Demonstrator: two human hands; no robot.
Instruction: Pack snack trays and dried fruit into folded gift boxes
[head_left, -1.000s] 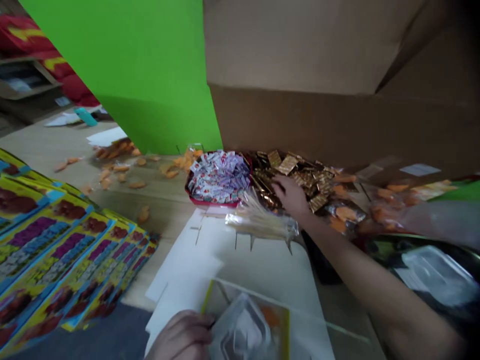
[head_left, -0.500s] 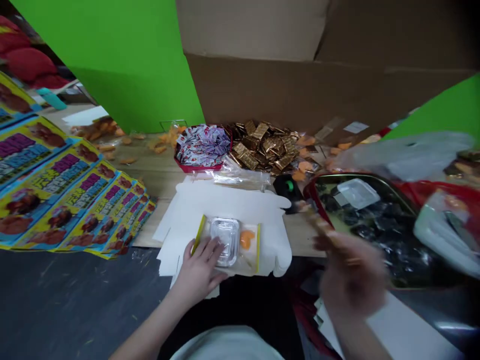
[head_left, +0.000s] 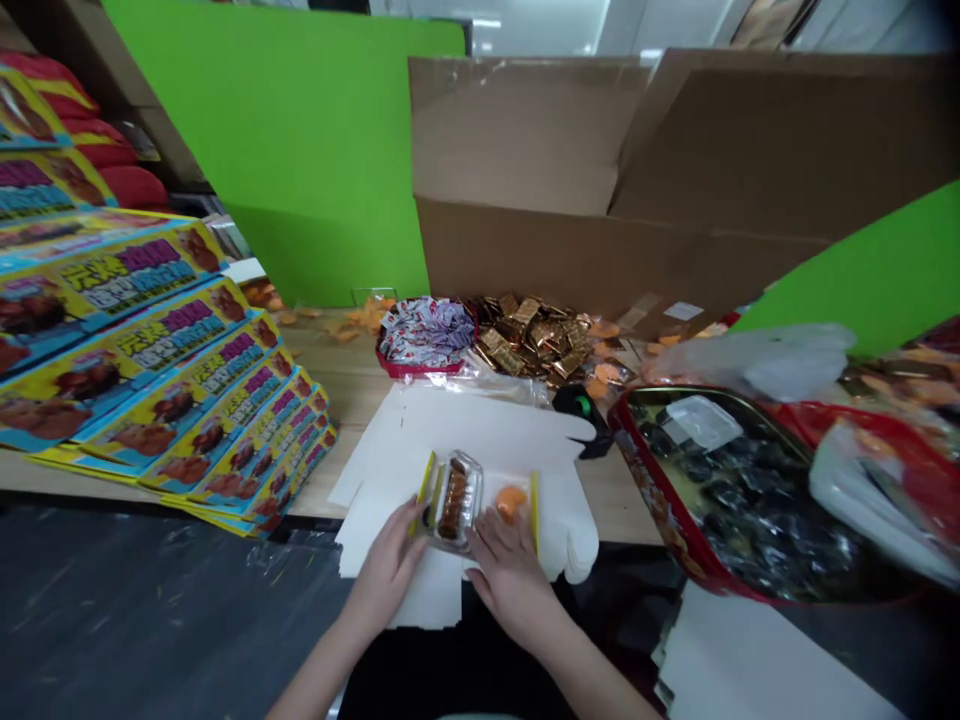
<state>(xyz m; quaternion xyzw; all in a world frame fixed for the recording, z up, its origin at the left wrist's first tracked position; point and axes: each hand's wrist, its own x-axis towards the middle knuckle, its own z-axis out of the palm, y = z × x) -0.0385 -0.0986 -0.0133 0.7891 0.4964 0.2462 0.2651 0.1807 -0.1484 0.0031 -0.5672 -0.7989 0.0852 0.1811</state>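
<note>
In front of me a small open carton (head_left: pixel 428 480) with yellow edges lies on stacked white card sheets (head_left: pixel 510 420). Inside it sits a clear plastic tray (head_left: pixel 472 478) with a long gold-brown packet (head_left: pixel 453 500) in its left side. An orange packet (head_left: pixel 511 501) lies right of the tray. My left hand (head_left: pixel 386 565) rests at the carton's near left corner, fingers loosely extended against its edge. Flat over the near right part is my right hand (head_left: pixel 514 575), fingers stretched out, touching near the tray and the orange packet.
Stacked printed boxes (head_left: pixel 180 350) rise on the left. Behind are a red tray of small sachets (head_left: pixel 424 335), a pile of gold packets (head_left: pixel 532 335) and a black tape dispenser (head_left: pixel 589 415). To the right stands a red-rimmed tin of dark packets (head_left: pixel 727 480).
My right hand has come from the right, where it held a gold-brown packet, to the carton. Such a packet now lies in the tray. The left hand has shifted to the carton's edge.
</note>
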